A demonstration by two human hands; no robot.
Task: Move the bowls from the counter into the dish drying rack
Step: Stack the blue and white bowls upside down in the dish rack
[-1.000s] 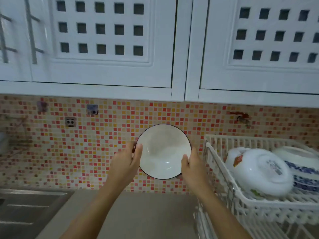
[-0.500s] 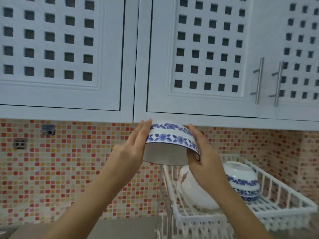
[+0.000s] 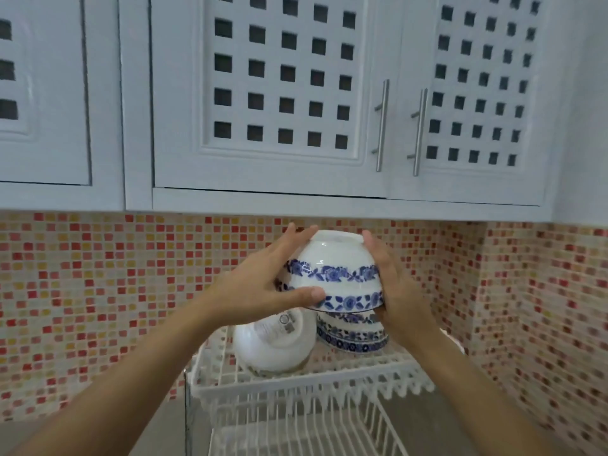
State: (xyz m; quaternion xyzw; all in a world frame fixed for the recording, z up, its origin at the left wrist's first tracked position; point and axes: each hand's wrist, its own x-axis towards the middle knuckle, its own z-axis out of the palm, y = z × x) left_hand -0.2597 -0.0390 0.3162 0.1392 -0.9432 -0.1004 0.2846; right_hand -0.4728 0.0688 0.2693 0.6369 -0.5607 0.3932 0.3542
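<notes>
Blue-flowered and white, an upturned porcelain bowl (image 3: 334, 274) is hanging just above the white wire dish rack (image 3: 316, 383), both hands pinching it: left hand (image 3: 263, 284) and right hand (image 3: 391, 287) each in a tight grip on opposite sides. Beneath it, a matching patterned bowl (image 3: 352, 334) and a plain white bowl (image 3: 273, 343) are lying in the rack's upper tier.

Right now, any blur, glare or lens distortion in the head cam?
Head view: wide-angle bowing on the cabinet doors; soft motion blur overall, tiles smeared at the edges; flat even light, no hard shadows; faint sheen only on the held bowl; both hands, left and right, readable.
</notes>
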